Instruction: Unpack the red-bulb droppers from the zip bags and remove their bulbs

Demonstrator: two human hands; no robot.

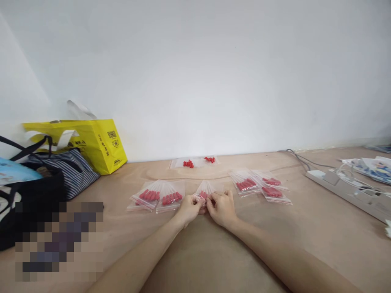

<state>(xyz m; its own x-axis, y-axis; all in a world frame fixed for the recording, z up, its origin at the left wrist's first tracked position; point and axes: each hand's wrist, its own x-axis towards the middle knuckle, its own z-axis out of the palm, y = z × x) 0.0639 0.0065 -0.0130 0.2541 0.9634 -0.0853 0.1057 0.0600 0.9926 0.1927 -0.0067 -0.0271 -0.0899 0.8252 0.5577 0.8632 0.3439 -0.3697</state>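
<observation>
Both my hands meet at the middle of the wooden table (195,252). My left hand (190,209) and my right hand (222,208) are closed in a pinch on the near edge of a small clear zip bag (205,189) holding red pieces. Two filled clear bags (157,196) lie just left of my left hand. More filled bags (259,185) lie to the right of my right hand. Farther back, near the wall, a flat clear bag (195,162) has loose red pieces (188,164) on it.
A yellow shopping bag (97,142) and a striped dark tote (61,171) stand at the left by the white wall. A white power strip (348,189) with cables lies at the right, with printed papers (372,167) behind it.
</observation>
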